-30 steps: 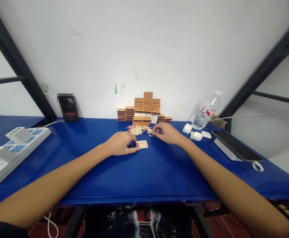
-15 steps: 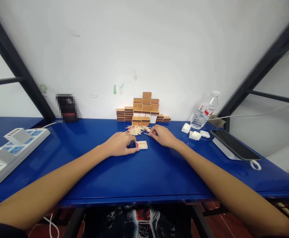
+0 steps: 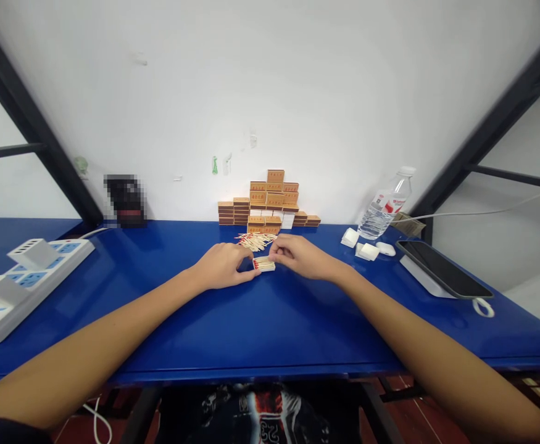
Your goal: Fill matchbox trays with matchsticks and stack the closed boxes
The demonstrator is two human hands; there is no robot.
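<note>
Thumb and fingers of my left hand (image 3: 223, 266) grip the left end of a small white matchbox tray (image 3: 266, 270), which lies on the blue table with red-tipped matches in it. My right hand (image 3: 304, 257) is at the tray's right end, fingertips pinched together over it. A match appears to be in that pinch, though the fingers mostly hide it. Just behind the tray is a loose pile of matches (image 3: 255, 241). Stacked matchboxes (image 3: 274, 198) stand behind the pile, against the wall.
A white power strip (image 3: 59, 262) with plugged-in adapters is at the left. To the right are a water bottle (image 3: 387, 206), small white cases (image 3: 366, 251) and a phone (image 3: 443, 268) on a white stand. A white cable runs across the right side.
My right hand has moved left and toward me, from the match pile's right edge to the tray's right end. The left hand keeps its grip on the tray.
</note>
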